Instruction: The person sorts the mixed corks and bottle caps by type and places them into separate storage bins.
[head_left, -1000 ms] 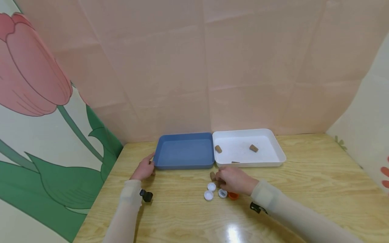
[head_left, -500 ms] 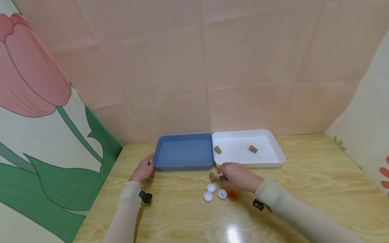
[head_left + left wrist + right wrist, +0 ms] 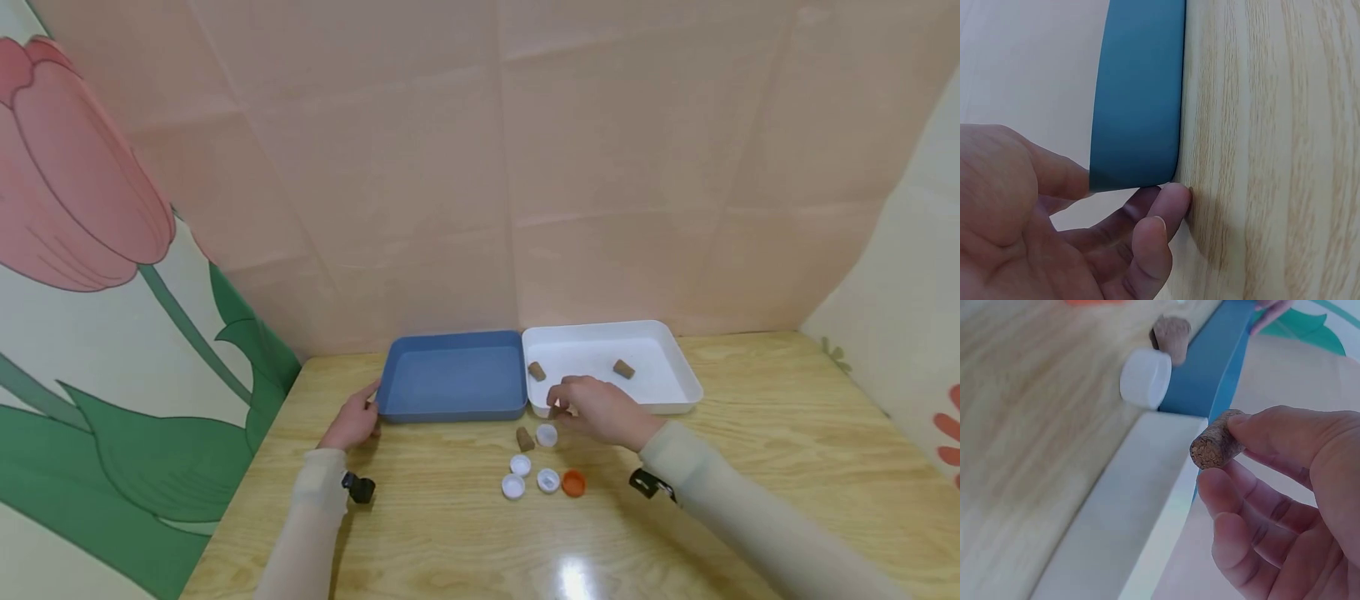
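My right hand [image 3: 600,411] pinches a cork [image 3: 1216,440] between thumb and fingertips, over the front wall of the white tray [image 3: 686,375]. Two corks lie inside that tray: one [image 3: 536,371] at its left side, another [image 3: 623,368] further right. At the front left corner of the blue tray [image 3: 457,375], my left hand [image 3: 352,422] grips its edge, thumb at the rim and curled fingers low by the table. On the table below my right hand are another cork [image 3: 525,439] and a white cap [image 3: 547,435].
Three more white caps [image 3: 521,465], [image 3: 513,486], [image 3: 548,480] and an orange cap [image 3: 573,483] lie on the wooden table [image 3: 435,517]. Both trays stand side by side against the pinkish cloth backdrop [image 3: 420,192].
My right hand has lifted a cork from the table and moved up and back to the white tray's front wall, uncovering a white cap. My left hand has stayed at the blue tray.
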